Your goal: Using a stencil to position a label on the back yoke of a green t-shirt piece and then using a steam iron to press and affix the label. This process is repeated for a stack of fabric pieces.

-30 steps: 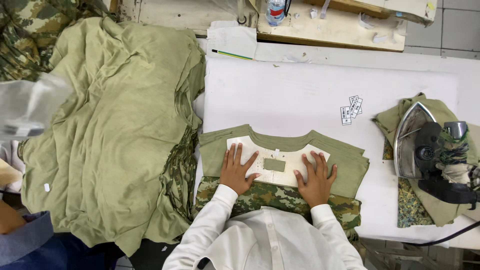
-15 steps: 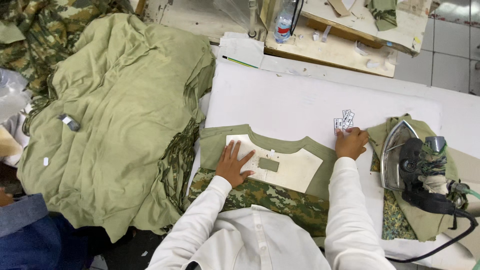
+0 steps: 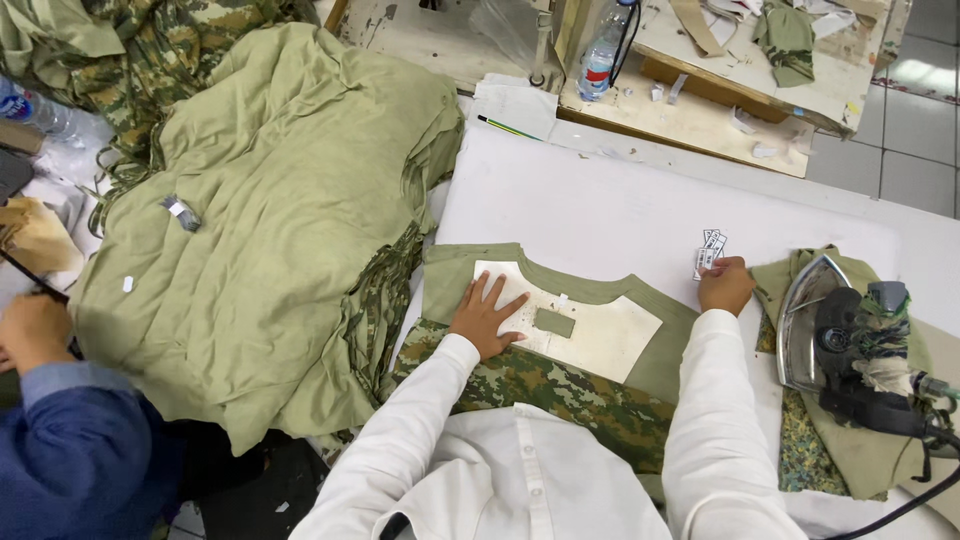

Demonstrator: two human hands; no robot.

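The left hand (image 3: pixel 488 318) lies flat with fingers spread on a pale template (image 3: pixel 590 325). The template sits on a green shirt (image 3: pixel 455 280) near the front edge of the white table (image 3: pixel 600 200). One small green patch (image 3: pixel 554 322) lies on the template, just beside the fingertips. A camouflage part (image 3: pixel 560 390) of the shirt hangs over the table's front edge.

The right hand (image 3: pixel 725 285) is closed, pinching small white labels (image 3: pixel 709 250). There are a few labels; I cannot count them. They sit on bare table, apart from the shirt.

One iron (image 3: pixel 835 345) stands on a folded cloth (image 3: pixel 860 450) at the right edge, just beside the right hand. There is little room there. Behind the shirt the table is wide and bare up to its far edge.

One big green pile (image 3: pixel 270 230) of cloth touches the table's left edge. One bottle (image 3: pixel 600 55) stands on a wooden bench (image 3: pixel 700 110) past the far edge. One other person's hand (image 3: pixel 35 330) is at the far left.
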